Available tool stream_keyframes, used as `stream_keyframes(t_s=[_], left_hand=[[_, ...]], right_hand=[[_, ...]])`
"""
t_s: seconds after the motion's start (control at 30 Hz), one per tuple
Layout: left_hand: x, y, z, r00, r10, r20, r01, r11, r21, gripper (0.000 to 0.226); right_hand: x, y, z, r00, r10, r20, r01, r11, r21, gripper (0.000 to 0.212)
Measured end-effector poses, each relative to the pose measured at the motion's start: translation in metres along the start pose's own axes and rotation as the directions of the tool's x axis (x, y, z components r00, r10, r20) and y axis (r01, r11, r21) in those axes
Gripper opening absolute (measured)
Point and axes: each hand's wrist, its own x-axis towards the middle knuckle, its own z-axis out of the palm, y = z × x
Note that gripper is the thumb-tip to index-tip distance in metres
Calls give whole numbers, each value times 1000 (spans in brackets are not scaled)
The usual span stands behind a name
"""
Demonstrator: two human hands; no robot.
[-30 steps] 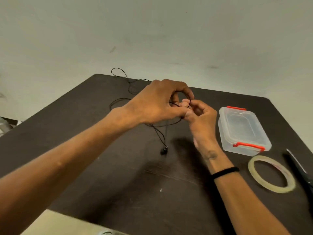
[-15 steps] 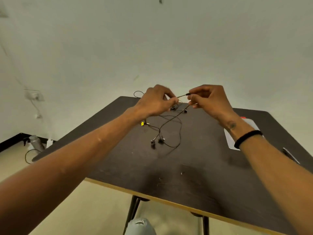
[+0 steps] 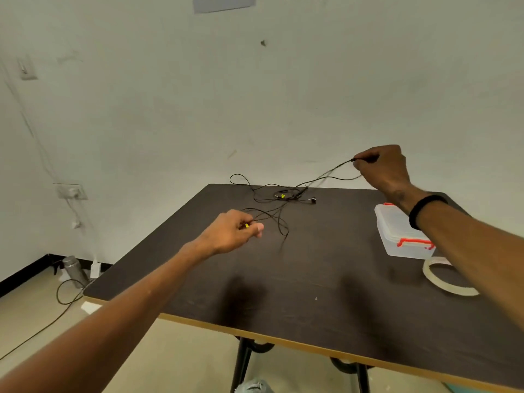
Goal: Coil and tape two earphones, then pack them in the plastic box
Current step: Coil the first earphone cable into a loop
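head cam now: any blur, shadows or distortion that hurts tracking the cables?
Head view: wide-angle bend shows in the table edge; the cables are thin and dark on the dark top, low contrast; the stretch rising to the right hand is smeared; soft arm shadows fall on the near tabletop; the left hand and box are fairly sharp; no glare.

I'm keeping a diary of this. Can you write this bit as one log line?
stage: untangling | left hand: pinching yellow-tipped cable | right hand: lifting cable end | plastic box: closed | tape roll: untouched

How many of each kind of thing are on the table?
Tangle of black earphone wires: 1
Plastic box: 1
Tape roll: 1
Total: 3
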Motion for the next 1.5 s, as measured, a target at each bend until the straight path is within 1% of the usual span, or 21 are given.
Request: stream_keyframes(t_s=[0.1,0.2,0.3,0.4,0.47,0.53,0.57,0.63,0.67,0.73,0.77,0.87,0.97,1.07,1.17,1.23,1.3,1.37,1.4,1.47,1.5], left_hand=[[-5,-7,15,999,-4,43,6,999,-50,32],[-8,2,39,997,-5,80,13,996,-94,34],[-9,21,68,987,57,148,-44,995,-92,43],[2,36,85,976,182,124,-171,981,-89,43],[18,24,87,982,189,-25,-190,979,-66,35],[41,-7,85,971,120,-206,-113,992,47,31],[50,-24,80,965,59,-255,-25,991,134,34],[65,-55,71,954,-125,-274,208,931,299,50],[71,-67,66,945,-187,-267,280,886,369,59],[79,-84,57,945,-231,-233,315,837,448,66],[83,-90,55,948,-235,-215,310,837,452,64],[92,-101,52,958,-200,-206,272,863,425,40],[89,-105,54,950,-133,-282,236,898,371,24],[80,-109,58,936,-73,-345,189,930,316,18],[66,-105,61,889,66,-454,66,961,270,13],[58,-97,62,850,142,-507,3,962,274,9],[52,-88,62,824,190,-534,-42,960,277,7],[52,-78,65,800,237,-552,-91,956,278,8],[53,-72,67,789,262,-555,-123,953,275,9],[57,-53,76,783,285,-553,-204,957,206,10],[60,-42,81,791,278,-544,-240,960,142,11]], right_hand=[[4,12,4,997,24,77,-20,999,-51,20],[6,20,17,977,36,212,-9,992,-130,34],[4,22,36,942,46,332,23,979,-201,36],[3,27,55,868,0,497,181,932,-314,29],[4,36,68,773,-21,635,356,841,-406,34],[9,54,80,679,-17,734,522,714,-467,50],[12,63,85,651,-16,759,582,652,-486,56],[18,81,94,604,-7,797,687,513,-515,67],[21,88,98,578,2,816,732,440,-519,70],[17,97,101,511,46,859,797,348,-493,71],[14,100,102,494,59,868,802,354,-481,70],[7,105,108,538,-24,843,797,340,-499,61],[9,104,113,573,-74,816,792,304,-529,56],[16,108,119,619,-16,785,741,342,-578,53],[21,104,125,693,45,719,678,299,-672,46],[18,88,129,710,87,699,659,268,-703,33],[9,69,132,726,9,687,648,323,-690,18],[-5,51,132,753,-145,642,626,461,-629,15],[-12,44,131,772,-188,608,584,587,-560,23],[-29,30,125,809,-124,575,372,865,-336,45],[-38,24,120,814,-88,575,257,941,-220,55]])
